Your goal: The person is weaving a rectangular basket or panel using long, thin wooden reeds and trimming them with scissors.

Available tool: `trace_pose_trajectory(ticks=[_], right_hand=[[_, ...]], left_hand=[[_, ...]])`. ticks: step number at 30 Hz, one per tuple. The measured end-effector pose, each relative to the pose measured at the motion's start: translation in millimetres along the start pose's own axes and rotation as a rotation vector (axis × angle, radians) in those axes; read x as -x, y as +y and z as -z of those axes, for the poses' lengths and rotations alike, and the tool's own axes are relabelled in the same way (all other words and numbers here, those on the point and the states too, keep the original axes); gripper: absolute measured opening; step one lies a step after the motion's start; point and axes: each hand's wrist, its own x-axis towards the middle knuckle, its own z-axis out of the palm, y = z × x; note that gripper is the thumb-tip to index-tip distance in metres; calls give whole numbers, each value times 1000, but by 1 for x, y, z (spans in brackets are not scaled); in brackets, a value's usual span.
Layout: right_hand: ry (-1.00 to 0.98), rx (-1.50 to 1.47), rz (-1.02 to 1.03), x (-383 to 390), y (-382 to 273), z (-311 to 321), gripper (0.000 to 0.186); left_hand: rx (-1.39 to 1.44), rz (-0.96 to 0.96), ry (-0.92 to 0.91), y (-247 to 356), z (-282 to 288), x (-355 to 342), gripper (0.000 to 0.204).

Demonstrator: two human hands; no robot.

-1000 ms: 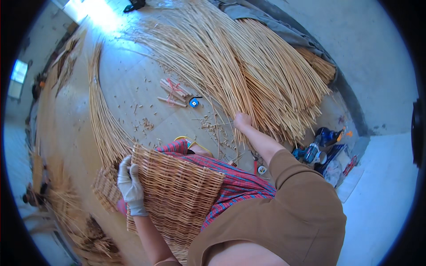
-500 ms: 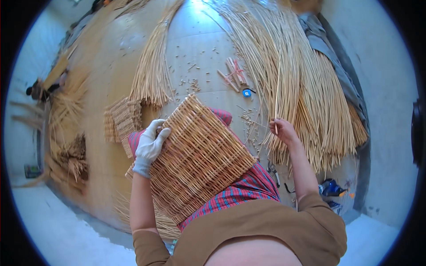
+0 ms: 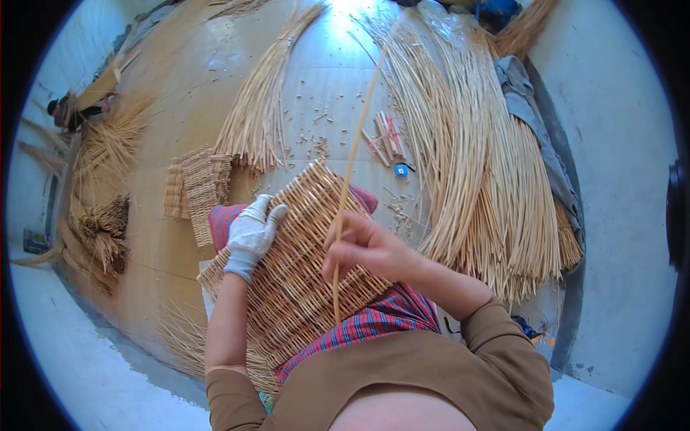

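Floor (image 3: 327, 93) runs open between the left cane bundle (image 3: 259, 108) and right cane heap (image 3: 489, 165), interrupted by offcuts (image 3: 320, 149), tied sticks (image 3: 392, 136) and tape measure (image 3: 401, 170); a single cane (image 3: 358, 136) crosses over the woven panel (image 3: 302, 251).

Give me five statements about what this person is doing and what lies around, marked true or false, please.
1. The left hand, in a white glove, grips the woven panel. True.
2. The right hand is empty. False: it holds a long, thin cane.
3. The tape measure on the floor is red. False: the tape measure is blue.
4. A grey cloth lies over part of the big pile of canes. True.
5. Both hands wear gloves. False: the right one is bare.
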Motion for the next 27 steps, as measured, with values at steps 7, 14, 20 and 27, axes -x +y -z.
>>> trace_pose_trajectory(ticks=[7,14,20,27], right_hand=[[491,29,350,-30,-24,45,16],[545,690,134,-81,-31,106,30],[372,579,-77,-79,-9,128,39],[267,316,-120,-91,10,132,39]], left_hand=[[-139,-275,541,20,-21,3,46],[-86,-716,372,105,-37,7,44],[-152,-691,415,118,-71,-17,48],[-179,-608,457,115,-72,-15,47]])
